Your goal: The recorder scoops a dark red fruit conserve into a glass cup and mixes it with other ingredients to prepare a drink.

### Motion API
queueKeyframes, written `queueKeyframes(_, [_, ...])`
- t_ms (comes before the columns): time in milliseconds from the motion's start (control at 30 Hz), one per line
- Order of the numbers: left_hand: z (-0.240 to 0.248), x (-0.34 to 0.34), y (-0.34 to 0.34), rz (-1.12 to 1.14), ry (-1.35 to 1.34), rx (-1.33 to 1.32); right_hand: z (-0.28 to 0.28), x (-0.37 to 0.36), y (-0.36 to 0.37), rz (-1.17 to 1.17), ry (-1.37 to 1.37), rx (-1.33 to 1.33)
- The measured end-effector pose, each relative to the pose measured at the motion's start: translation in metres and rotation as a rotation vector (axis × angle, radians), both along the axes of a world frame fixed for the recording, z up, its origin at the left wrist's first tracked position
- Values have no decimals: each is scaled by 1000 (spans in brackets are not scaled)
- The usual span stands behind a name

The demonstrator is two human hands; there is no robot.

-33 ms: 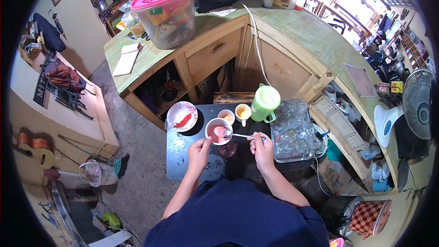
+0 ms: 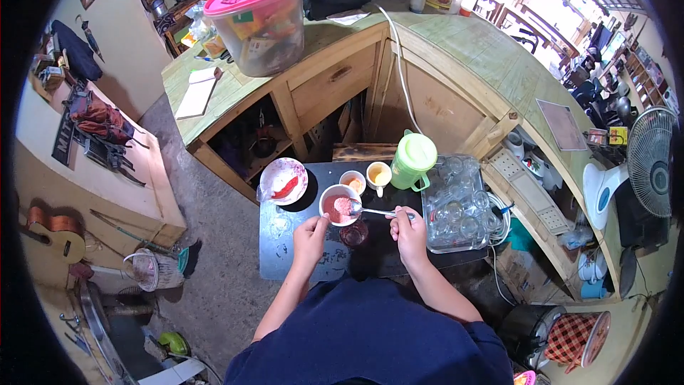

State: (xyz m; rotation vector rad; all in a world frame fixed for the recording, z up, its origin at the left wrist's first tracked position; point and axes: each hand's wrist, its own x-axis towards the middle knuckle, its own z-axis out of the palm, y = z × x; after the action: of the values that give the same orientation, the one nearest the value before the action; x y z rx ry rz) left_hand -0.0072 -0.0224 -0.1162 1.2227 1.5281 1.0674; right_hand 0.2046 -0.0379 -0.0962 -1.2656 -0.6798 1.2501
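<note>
Cabinets of pale wood curve round the far and right sides, above a lower, dark surface with wet marks on its left part. On its right side lies a clear tray of upturned-looking glassware; just left of that stands a light green lidded pitcher, and at the far left a patterned bowl with something red inside. Between them, the left hand has a grip pinched on the near-left rim of a white bowl, in the middle of the group. The right hand has its grip closed round the handle of a metal spoon, whose head lies within that bowl. Beyond are a mug with yellow contents and a small cup with orange ones; a dark glass sits just on the near side.

Spooning looks under way: pinkish crumbs are heaped at the spoon's head and have not left it, with reddish stuff beside them. How much remains cannot be told.

Cup, mug and glass crowd the white bowl's far and near sides. The tray's edge limits the right hand; the left has more sideways room toward the wet part.
</note>
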Motion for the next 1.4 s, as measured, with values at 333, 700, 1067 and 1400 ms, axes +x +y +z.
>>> queueKeyframes(333, [-33, -22, -4, 107, 43, -56, -35, 14, -19, -28, 5, -20])
queueKeyframes(700, [-45, -39, -1, 179, 26, -61, -76, 12, -38, 4, -859, 317])
queueKeyframes(1067, [-44, -38, -4, 96, 99, -59, -45, 15, -38, 203, -1130, 628])
queueKeyframes(1400, [-6, -17, -7, -31, 76, -30, -5, -5, -19, -19, -770, 530])
